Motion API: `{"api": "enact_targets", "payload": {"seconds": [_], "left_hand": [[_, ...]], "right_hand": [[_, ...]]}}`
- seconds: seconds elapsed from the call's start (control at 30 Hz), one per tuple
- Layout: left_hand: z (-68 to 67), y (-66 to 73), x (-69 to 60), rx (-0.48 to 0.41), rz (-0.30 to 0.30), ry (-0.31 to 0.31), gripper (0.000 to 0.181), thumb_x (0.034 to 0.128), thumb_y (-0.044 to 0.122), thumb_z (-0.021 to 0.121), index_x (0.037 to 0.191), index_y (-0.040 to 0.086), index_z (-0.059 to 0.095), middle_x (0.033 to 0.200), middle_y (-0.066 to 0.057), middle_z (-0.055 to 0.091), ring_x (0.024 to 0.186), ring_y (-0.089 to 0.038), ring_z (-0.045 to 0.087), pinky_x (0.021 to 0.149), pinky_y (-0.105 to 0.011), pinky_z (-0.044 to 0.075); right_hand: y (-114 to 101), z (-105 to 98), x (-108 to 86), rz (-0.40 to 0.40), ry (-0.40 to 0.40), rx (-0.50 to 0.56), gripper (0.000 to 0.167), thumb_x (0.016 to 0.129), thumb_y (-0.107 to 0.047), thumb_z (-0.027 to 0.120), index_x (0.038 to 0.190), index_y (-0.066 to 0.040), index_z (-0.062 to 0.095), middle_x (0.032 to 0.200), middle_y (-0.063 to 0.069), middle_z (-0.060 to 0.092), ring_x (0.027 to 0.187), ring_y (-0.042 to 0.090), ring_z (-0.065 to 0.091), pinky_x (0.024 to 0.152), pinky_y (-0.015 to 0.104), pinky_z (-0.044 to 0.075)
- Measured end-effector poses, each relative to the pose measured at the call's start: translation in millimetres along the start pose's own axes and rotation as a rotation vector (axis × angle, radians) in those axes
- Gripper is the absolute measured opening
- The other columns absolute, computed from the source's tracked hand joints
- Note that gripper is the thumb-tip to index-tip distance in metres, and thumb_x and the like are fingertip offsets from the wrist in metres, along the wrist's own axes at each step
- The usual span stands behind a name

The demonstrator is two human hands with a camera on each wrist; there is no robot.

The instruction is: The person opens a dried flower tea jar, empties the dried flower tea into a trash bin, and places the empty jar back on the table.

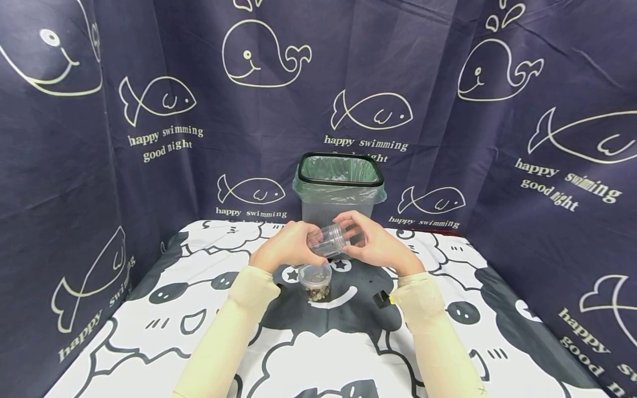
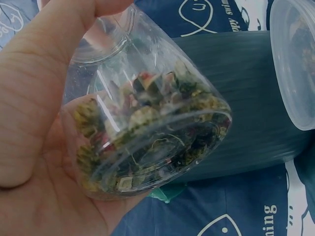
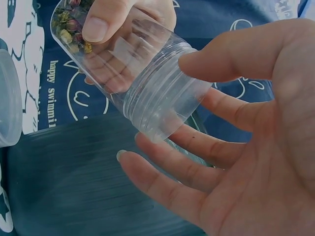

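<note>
Cartoon-print tablecloth (image 1: 313, 354) | left hand (image 1: 290, 244) grips tilted jar (image 2: 147, 118) | right hand (image 1: 372, 243) pinches neck (image 3: 152, 96)

Hands: two, left hand (image 1: 293, 244) and right hand (image 1: 372, 244). Cream sleeves (image 1: 239, 315): two. Clear jar (image 1: 329, 241): one. Dried flower heads (image 2: 145, 115) inside: several, too jumbled to count. Small plastic tub (image 1: 316, 284): one. Bin (image 1: 316, 213): one. Bin liner (image 1: 338, 193): one. Tablecloth (image 1: 318, 354): one; printed star eyes (image 1: 340, 264): two. On curtain (image 1: 423, 33), from where I stand: whales (image 1: 259, 55), three; fish (image 1: 373, 110), at least seven.

Jar (image 3: 132, 69) base cut off, right wrist view
</note>
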State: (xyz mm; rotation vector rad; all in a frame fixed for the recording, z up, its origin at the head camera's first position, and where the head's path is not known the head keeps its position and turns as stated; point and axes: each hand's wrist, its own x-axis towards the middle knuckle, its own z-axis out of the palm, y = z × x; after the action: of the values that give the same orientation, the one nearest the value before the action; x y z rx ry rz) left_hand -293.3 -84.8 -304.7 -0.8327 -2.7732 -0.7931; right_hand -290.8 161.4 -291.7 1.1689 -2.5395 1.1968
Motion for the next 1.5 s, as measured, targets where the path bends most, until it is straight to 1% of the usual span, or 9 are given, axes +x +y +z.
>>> {"api": "enact_targets", "payload": {"seconds": [0.2,0.37,0.6,0.8,0.9,1.07,1.13,1.3,1.5], "left_hand": [[0.6,-0.3,0.3,-0.009,-0.013,-0.006,0.041,0.0704,0.036,0.09,0.101,0.016,0.073,0.08,0.009,0.07,0.07,-0.01,0.063,0.072,-0.03,0.054],[0.8,-0.9,0.6,-0.015,-0.021,-0.012,0.039,0.0702,0.037,0.09,0.099,0.017,0.072,0.08,0.009,0.07,0.068,-0.01,0.062,0.072,-0.03,0.054],[0.1,-0.4,0.6,-0.019,-0.019,-0.012,0.041,0.07,0.037,0.09,0.101,0.017,0.073,0.081,0.008,0.07,0.071,-0.011,0.063,0.073,-0.03,0.054],[0.5,-1.1,1.4,-0.017,-0.014,-0.009,0.04,0.0697,0.037,0.09,0.099,0.017,0.072,0.079,0.008,0.069,0.069,-0.011,0.062,0.07,-0.03,0.053],[0.5,-1.0,1.7,-0.019,-0.008,-0.006,0.039,0.0698,0.037,0.09,0.098,0.017,0.072,0.077,0.008,0.068,0.067,-0.011,0.06,0.068,-0.03,0.053],[0.5,-1.7,1.4,-0.016,-0.004,-0.01,0.039,0.0702,0.038,0.089,0.098,0.017,0.072,0.077,0.008,0.068,0.065,-0.01,0.06,0.067,-0.029,0.053],[-0.4,-2.2,1.1,-0.019,-0.006,-0.008,0.039,0.0701,0.038,0.089,0.098,0.017,0.072,0.078,0.009,0.069,0.066,-0.01,0.062,0.068,-0.029,0.053],[-2.6,-3.3,0.3,-0.028,-0.016,0.0,0.041,0.0697,0.037,0.09,0.1,0.016,0.072,0.082,0.009,0.07,0.072,-0.009,0.065,0.073,-0.03,0.055],[0.7,-4.2,1.3,-0.035,-0.011,0.001,0.043,0.0693,0.037,0.09,0.102,0.015,0.073,0.085,0.008,0.071,0.077,-0.009,0.066,0.077,-0.03,0.055]], "right_hand": [[-0.4,0.6,-0.3,-0.027,0.0,0.015,0.06,0.083,0.006,0.072,0.138,-0.008,0.053,0.133,0.011,0.058,0.112,0.028,0.067,0.078,0.035,0.06],[-0.1,0.6,-0.2,-0.026,0.0,0.033,0.061,0.081,0.009,0.071,0.135,-0.01,0.053,0.135,0.01,0.057,0.113,0.029,0.066,0.078,0.035,0.061],[-0.1,-0.8,-0.4,-0.01,0.007,0.028,0.061,0.08,0.01,0.071,0.135,-0.011,0.053,0.134,0.009,0.056,0.114,0.029,0.066,0.079,0.041,0.061],[-1.5,-2.1,-1.2,-0.007,0.01,0.025,0.06,0.081,0.009,0.071,0.136,-0.007,0.053,0.134,0.009,0.057,0.114,0.029,0.066,0.078,0.036,0.061],[-1.2,-2.9,-1.6,-0.01,0.016,0.027,0.061,0.08,0.01,0.071,0.136,-0.006,0.053,0.134,0.01,0.057,0.114,0.03,0.066,0.077,0.036,0.061],[-0.1,-2.7,-1.4,-0.001,0.01,0.023,0.062,0.08,0.01,0.071,0.136,-0.01,0.053,0.135,0.009,0.057,0.115,0.029,0.065,0.078,0.036,0.061],[-0.2,-2.4,-0.4,0.0,0.005,0.022,0.063,0.08,0.01,0.071,0.136,-0.011,0.053,0.136,0.009,0.057,0.115,0.028,0.065,0.078,0.036,0.061],[-2.3,-3.4,1.3,-0.012,0.009,0.018,0.062,0.08,0.008,0.071,0.136,-0.01,0.053,0.136,0.011,0.058,0.114,0.03,0.066,0.078,0.036,0.06],[-2.7,-7.3,-2.2,-0.01,0.016,0.014,0.06,0.081,0.007,0.071,0.136,-0.01,0.054,0.135,0.014,0.059,0.114,0.033,0.065,0.08,0.038,0.06]]}}
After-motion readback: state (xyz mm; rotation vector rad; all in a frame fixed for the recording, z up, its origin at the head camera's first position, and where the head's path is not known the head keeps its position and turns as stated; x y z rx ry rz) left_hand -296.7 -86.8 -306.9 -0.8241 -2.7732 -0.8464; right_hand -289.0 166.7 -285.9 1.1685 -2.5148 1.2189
